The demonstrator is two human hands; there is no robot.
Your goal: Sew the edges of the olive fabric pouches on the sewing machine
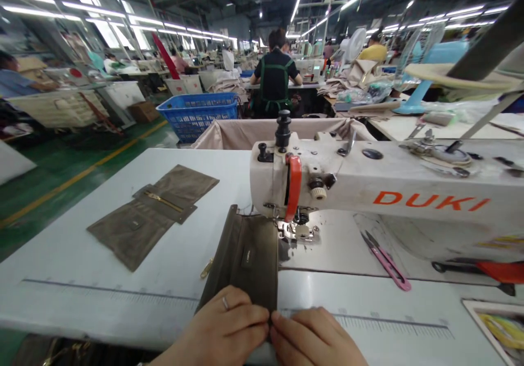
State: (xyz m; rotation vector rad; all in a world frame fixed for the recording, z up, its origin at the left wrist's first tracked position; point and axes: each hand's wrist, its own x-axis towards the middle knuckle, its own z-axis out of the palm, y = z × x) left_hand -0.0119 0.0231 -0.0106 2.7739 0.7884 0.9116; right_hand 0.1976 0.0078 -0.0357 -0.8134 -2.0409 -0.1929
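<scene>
A dark olive fabric piece (257, 268) with a small label lies on the table, its far right edge beside the presser foot (301, 232) of the sewing machine (347, 186). My left hand (229, 322), with a ring on one finger, presses on its near end and pinches the edge. Right beside it, my right hand (315, 336) pinches the same near right corner, fingertips almost touching the left ones. A brass zipper pull (207, 268) sticks out at the fabric's left side. Farther left lies another olive piece (137, 227) with a zipper across it.
Pink thread snips (387, 262) lie on the machine bed. A printed ruler (110, 291) runs along the table's near side. Behind the table stand a cloth-lined bin (241, 133) and a blue basket (196, 109). A person in a green apron (277, 77) sits farther back.
</scene>
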